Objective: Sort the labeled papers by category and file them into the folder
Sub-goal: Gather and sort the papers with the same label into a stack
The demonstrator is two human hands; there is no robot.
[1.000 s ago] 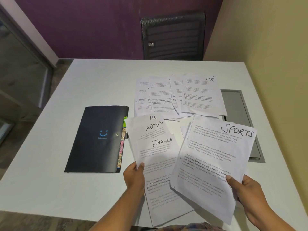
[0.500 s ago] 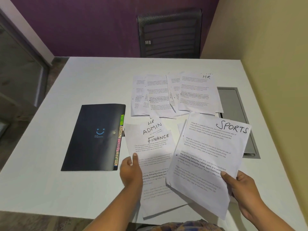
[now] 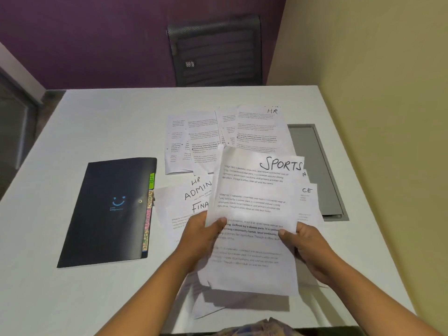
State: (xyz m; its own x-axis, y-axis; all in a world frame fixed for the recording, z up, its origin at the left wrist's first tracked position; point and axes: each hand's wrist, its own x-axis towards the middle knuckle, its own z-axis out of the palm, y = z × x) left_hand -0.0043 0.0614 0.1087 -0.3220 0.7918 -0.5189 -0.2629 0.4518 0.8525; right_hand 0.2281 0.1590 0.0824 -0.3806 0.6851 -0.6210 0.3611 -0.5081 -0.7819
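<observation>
White worktop holds the closed folder, nothing visibly filed. Your left hand and right hand grip the labeled papers, SPORTS sheet on top; HR pile waits beyond.

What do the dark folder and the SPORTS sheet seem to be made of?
Dark folder: probably matte plastic; it lies stiff and flat, with a faint sheen and a snap button. SPORTS sheet: thin white printer paper with a dull finish; its upper edge curls.
</observation>
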